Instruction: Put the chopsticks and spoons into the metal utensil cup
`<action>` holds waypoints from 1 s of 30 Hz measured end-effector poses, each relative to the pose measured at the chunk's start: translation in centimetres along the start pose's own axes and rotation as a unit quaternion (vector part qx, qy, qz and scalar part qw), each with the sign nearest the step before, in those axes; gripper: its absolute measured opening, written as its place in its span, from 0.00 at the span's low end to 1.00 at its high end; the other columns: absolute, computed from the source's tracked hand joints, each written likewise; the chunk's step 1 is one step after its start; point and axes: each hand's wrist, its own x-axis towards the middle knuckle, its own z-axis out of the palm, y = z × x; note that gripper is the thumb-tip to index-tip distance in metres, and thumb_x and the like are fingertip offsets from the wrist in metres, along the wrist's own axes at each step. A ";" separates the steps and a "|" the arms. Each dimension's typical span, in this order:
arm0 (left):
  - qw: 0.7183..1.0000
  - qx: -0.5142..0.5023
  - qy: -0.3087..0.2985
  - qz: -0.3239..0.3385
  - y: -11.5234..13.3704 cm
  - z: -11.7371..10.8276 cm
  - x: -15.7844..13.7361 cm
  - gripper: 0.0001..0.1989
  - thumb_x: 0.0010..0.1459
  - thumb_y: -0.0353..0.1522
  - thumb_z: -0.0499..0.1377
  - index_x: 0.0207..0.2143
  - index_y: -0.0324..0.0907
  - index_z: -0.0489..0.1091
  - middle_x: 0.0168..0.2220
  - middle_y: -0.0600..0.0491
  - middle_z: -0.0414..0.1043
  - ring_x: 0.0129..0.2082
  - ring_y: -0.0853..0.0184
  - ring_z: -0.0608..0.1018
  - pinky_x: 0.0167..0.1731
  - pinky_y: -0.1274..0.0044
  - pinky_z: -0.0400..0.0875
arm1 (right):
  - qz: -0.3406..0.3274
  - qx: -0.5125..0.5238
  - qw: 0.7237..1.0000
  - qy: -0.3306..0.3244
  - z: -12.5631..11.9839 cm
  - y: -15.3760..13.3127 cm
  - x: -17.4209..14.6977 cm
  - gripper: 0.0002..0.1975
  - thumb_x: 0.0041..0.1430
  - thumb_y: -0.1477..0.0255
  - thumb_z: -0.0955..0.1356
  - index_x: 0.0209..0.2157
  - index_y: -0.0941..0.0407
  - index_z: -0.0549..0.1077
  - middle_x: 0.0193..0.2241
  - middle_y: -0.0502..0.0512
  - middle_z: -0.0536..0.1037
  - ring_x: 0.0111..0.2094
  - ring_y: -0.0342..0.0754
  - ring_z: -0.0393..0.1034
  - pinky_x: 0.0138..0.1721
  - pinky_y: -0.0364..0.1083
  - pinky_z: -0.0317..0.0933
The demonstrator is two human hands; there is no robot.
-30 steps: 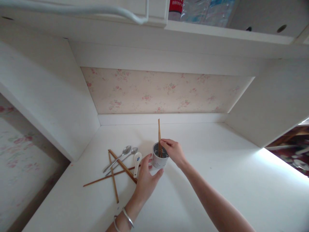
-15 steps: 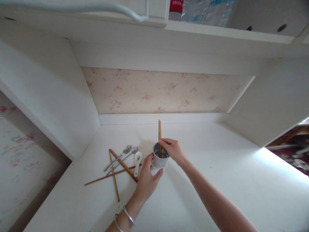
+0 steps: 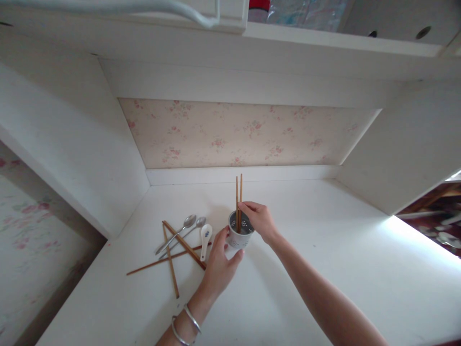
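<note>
My left hand (image 3: 220, 263) is curled round the near left side of a light-coloured utensil holder (image 3: 239, 241) with small holes in its wall. Two wooden chopsticks (image 3: 237, 194) stand upright in the holder, their tops slightly apart. My right hand (image 3: 262, 221) pinches at the chopsticks just above the rim, its fingertips on the right-hand one. Left of the holder lies a white ceramic spoon (image 3: 206, 235) with a blue mark. Beyond it are two metal spoons (image 3: 189, 221), crossing several loose wooden chopsticks (image 3: 171, 269).
Everything rests on a white desktop (image 3: 345, 269) between white side panels (image 3: 392, 144). A shelf (image 3: 324, 41) with plastic bottles (image 3: 288, 12) overhangs the back. Flowered wallpaper (image 3: 230, 134) covers the wall behind.
The tops of the two chopsticks in the holder have spread apart, the right one leaning away from the left. My left hand stays on the holder. The view has tilted slightly.
</note>
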 end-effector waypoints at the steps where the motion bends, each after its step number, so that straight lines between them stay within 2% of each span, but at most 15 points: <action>1: 1.000 0.000 -0.002 0.000 0.0 0.0 0.0 0.30 0.53 0.31 0.60 0.59 0.46 0.57 0.56 0.45 0.63 0.55 0.59 0.67 0.50 0.66 0.67 | 0.000 -0.002 1.000 -0.003 0.0 0.0 0.0 0.20 0.54 0.54 0.66 0.33 0.55 0.80 0.29 0.52 0.81 0.32 0.50 0.73 0.31 0.44 0.64; 19: 1.000 -0.013 -0.010 -0.005 0.2 -0.1 0.0 0.30 0.53 0.30 0.59 0.59 0.45 0.57 0.56 0.44 0.63 0.55 0.59 0.67 0.52 0.65 0.65 | 0.004 -0.015 1.000 -0.019 -0.3 -0.1 -0.3 0.21 0.53 0.54 0.65 0.32 0.56 0.81 0.29 0.53 0.81 0.34 0.52 0.74 0.31 0.45 0.64; 22: 1.000 -0.019 -0.009 -0.005 0.0 0.0 0.1 0.31 0.53 0.30 0.59 0.59 0.45 0.56 0.57 0.44 0.62 0.56 0.59 0.67 0.52 0.64 0.65 | 0.017 0.016 0.999 -0.026 -0.4 -0.2 -0.5 0.22 0.53 0.53 0.66 0.35 0.56 0.80 0.32 0.54 0.81 0.37 0.53 0.74 0.36 0.47 0.66; 25: 1.000 -0.020 -0.010 -0.008 -0.1 0.0 0.1 0.31 0.53 0.30 0.59 0.59 0.45 0.56 0.58 0.44 0.61 0.57 0.59 0.66 0.53 0.65 0.64 | 0.030 0.072 0.997 -0.024 -0.6 -0.1 -1.1 0.23 0.54 0.53 0.66 0.42 0.56 0.78 0.38 0.55 0.81 0.43 0.54 0.73 0.45 0.50 0.65; 30: 1.000 -0.021 -0.014 -0.007 0.3 -0.2 -0.1 0.30 0.53 0.29 0.60 0.58 0.46 0.58 0.59 0.45 0.61 0.57 0.58 0.66 0.52 0.64 0.65 | 0.042 0.157 0.985 -0.061 -1.1 1.3 -3.6 0.29 0.58 0.54 0.65 0.58 0.50 0.63 0.55 0.54 0.71 0.57 0.53 0.62 0.59 0.54 0.53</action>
